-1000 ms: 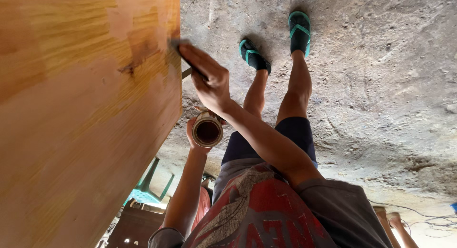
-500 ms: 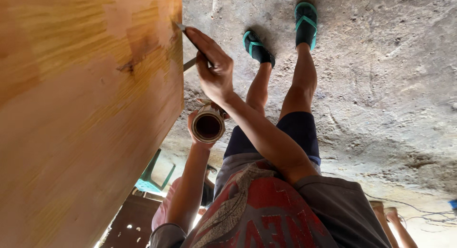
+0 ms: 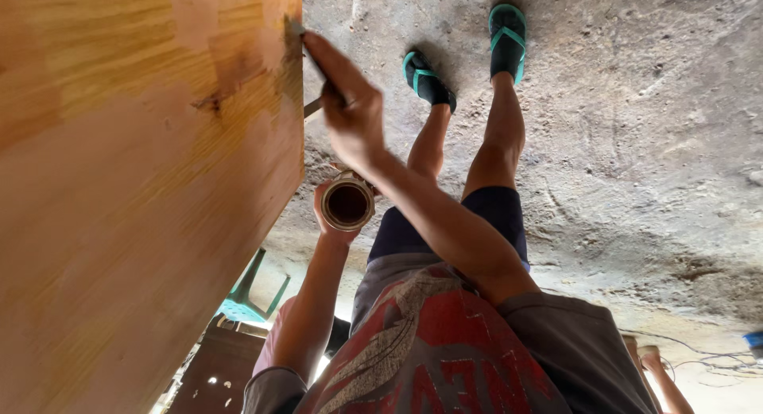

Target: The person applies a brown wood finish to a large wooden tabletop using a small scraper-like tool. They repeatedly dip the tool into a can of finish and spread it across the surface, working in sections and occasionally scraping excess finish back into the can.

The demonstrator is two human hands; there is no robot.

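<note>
A large wooden panel (image 3: 143, 183) with a patchy orange-brown coat fills the left side. My right hand (image 3: 354, 116) grips a thin brush (image 3: 296, 29), and the bristles touch the panel's right edge near the top. The brush handle end sticks out below my fingers. Lower down, my left hand (image 3: 324, 223) holds a small round can (image 3: 347, 205) with dark liquid inside, close to the panel's edge and just under my right wrist.
My legs and feet in teal-strapped sandals (image 3: 427, 76) stand on a rough concrete floor (image 3: 636, 144). A teal plastic chair (image 3: 242, 299) and dark furniture sit below the panel. Someone else's foot (image 3: 660, 366) and cables lie at the bottom right.
My right hand has carried the brush up along the panel's edge, away from the can. The left hand keeps the can in about the same place.
</note>
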